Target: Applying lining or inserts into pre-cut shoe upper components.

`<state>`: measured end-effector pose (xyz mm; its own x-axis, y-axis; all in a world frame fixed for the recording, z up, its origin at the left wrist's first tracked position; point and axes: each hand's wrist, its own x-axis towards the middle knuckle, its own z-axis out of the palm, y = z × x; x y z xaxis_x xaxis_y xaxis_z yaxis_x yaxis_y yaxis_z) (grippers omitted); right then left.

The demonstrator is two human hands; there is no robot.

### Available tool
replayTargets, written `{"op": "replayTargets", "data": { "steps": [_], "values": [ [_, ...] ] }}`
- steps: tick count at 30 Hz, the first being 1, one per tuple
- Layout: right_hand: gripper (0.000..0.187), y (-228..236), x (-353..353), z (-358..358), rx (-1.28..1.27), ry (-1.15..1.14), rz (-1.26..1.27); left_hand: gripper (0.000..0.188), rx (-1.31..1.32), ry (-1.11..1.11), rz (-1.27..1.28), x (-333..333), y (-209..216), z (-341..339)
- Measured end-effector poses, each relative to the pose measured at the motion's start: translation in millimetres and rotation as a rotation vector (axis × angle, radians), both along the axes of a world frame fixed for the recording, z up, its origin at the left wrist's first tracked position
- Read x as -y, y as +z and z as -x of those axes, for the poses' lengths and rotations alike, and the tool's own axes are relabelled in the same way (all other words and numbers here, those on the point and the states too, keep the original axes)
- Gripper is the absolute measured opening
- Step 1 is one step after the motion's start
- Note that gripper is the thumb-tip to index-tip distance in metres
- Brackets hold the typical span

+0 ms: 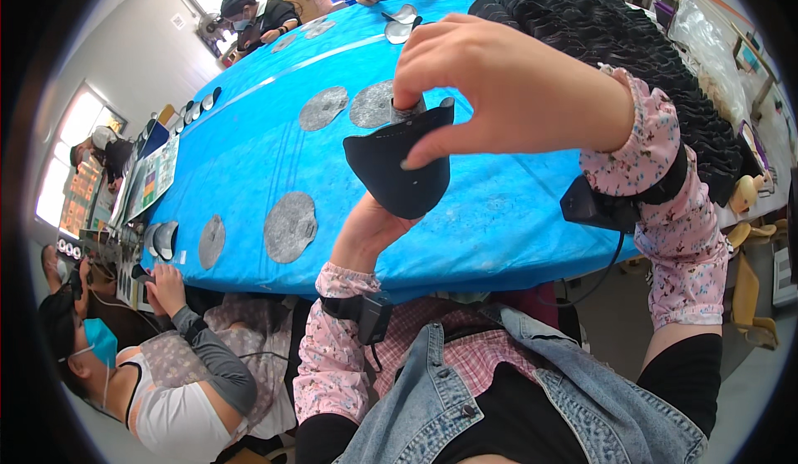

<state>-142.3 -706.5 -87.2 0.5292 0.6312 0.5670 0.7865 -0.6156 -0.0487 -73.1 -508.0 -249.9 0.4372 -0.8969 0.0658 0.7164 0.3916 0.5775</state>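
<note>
Above the near part of the table I hold up a black curved fabric piece (391, 173), wide at its upper edge and rounded below. My right hand (507, 90) grips its upper right edge, thumb on the front face and fingers over the top. From below, my left hand (371, 229) reaches up behind the piece and supports it; most of its fingers are hidden. A bit of grey shows at the upper edge, under my right fingers. Just behind lie two round grey discs (322, 108), one partly covered by the piece.
A blue cloth (499, 231) covers the long table. More grey discs (291, 227) lie at the near left. Black pieces form a large heap (615, 56) on the right. Several curved pieces (401, 23) rest farther off. A co-worker (166, 364) sits close on my left; others work beyond.
</note>
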Motion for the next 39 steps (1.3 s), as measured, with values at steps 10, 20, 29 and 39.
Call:
{"op": "replayTargets", "data": {
  "steps": [10, 20, 29, 39],
  "values": [
    [0.017, -36.5, 8.5, 28.3, 0.391, 0.041, -0.057, 0.076, 0.26, 0.487, 0.104, -28.6, 18.1, -6.9],
    [0.031, -65.3, 21.9, 53.1, 0.811, -0.05, 0.115, 0.061, 0.33, 0.012, -0.123, -31.7, 21.8, -28.2],
    [0.03, -79.7, 51.6, 46.9, 0.473, -0.225, -0.104, 0.045, 0.494, 0.147, -0.46, -12.2, 53.8, -10.6],
    [0.056, -81.6, 72.5, 35.6, -0.767, 0.054, -0.801, 0.041, 0.762, 0.371, -0.569, -5.5, 73.8, 9.9]
  ]
}}
